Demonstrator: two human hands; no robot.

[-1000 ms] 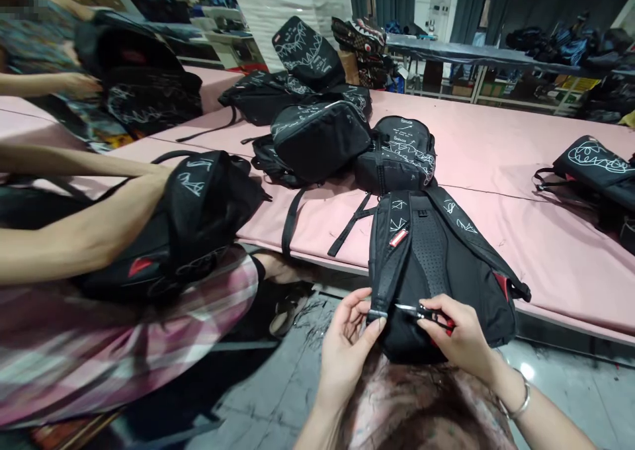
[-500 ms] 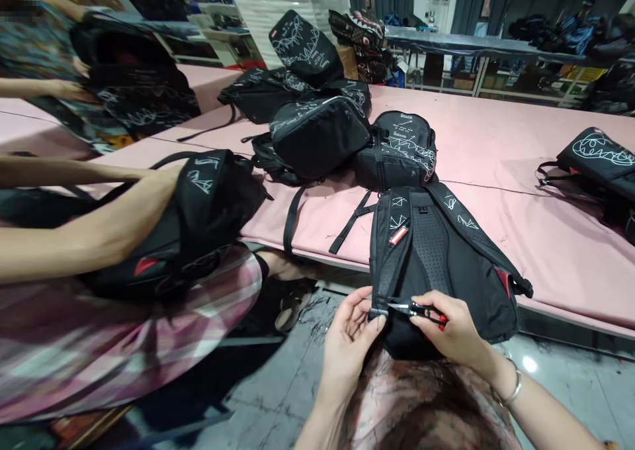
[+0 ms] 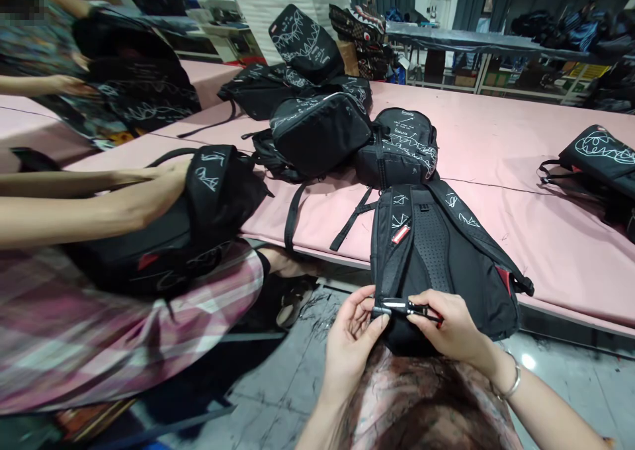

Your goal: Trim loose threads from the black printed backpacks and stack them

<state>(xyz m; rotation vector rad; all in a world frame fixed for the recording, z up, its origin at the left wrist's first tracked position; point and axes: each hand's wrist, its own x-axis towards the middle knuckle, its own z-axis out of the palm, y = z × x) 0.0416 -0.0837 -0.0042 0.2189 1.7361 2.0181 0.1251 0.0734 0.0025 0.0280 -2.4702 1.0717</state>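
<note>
- Left hand [image 3: 351,324]: fingers pinched, thumb against forefinger, on the strap end [image 3: 381,311].
- Right hand [image 3: 444,319]: fingers clamped around the snips [image 3: 415,308], whose blades lie at the strap end.
- Backpack [image 3: 464,274]: black, back panel up, white scribbles on both straps, red tag on one; it slopes from the desk [image 3: 496,142] edge to the lap.
</note>
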